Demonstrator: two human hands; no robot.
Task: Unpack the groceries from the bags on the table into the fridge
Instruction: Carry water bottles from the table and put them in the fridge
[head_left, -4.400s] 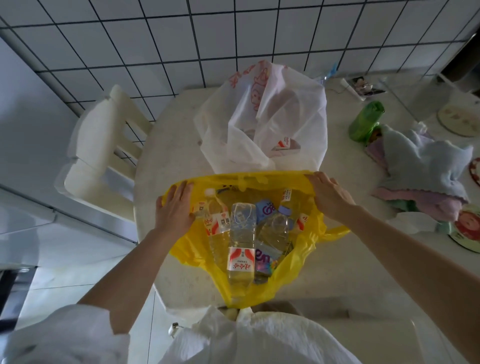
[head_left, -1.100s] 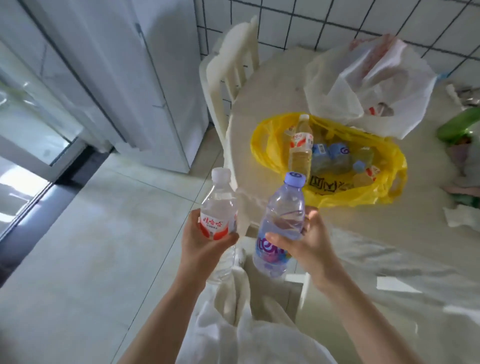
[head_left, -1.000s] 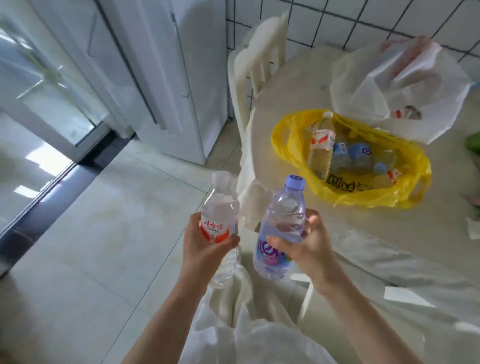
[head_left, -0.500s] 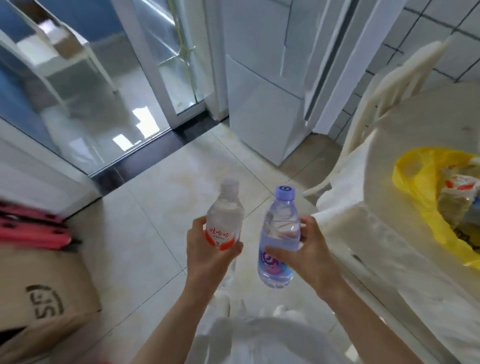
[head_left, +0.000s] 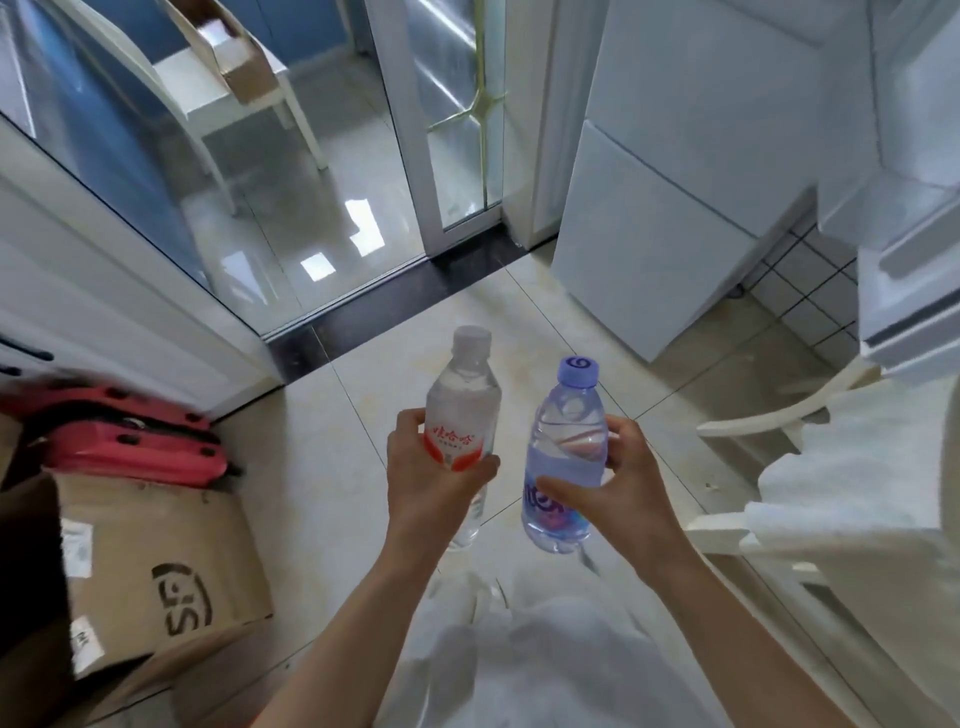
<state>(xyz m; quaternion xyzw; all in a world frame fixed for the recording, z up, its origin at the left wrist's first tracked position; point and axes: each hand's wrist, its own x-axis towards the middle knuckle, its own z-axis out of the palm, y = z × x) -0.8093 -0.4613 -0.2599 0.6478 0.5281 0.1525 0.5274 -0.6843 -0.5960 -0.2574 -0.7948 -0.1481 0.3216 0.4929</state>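
From the head view, a pale tiled floor spreads out below, open between the hands and the white fridge, which stands closed at upper right of it. Left of the fridge runs a glass sliding door on a dark threshold. A cardboard box and red cases crowd the floor's left edge; a white chair lines its right. The left hand has its fingers wrapped around a red-labelled bottle; the right hand has its fingers closed on a purple-capped bottle. Both bottles are upright, just beside each other.
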